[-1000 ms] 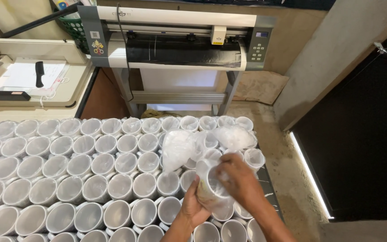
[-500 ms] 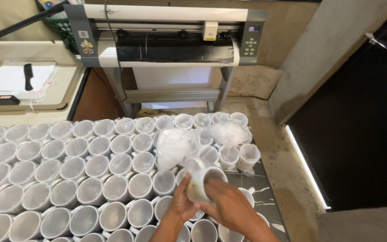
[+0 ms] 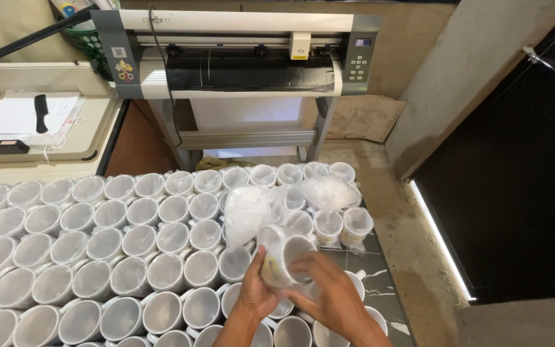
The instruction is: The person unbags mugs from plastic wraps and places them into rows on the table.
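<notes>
Looking like a small print or custom-mug workshop: rows of white mugs (image 3: 130, 257) in clear plastic wrap crowding the dark marble worktop (image 3: 380, 283), a wide vinyl cutter (image 3: 239, 58) standing on its metal stand against the wall, a flat press machine (image 3: 40, 122) sitting at the left, bare concrete floor (image 3: 412, 257) showing beside them

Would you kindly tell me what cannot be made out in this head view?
- Held mug: its lower side is hidden by the left hand and right hand; its print is blurred.
- Mugs: the rows at left and bottom are cut off by the frame edges.
- Mugs under the loose plastic bags: covered.
- Cutter panel: too small to read.
</notes>
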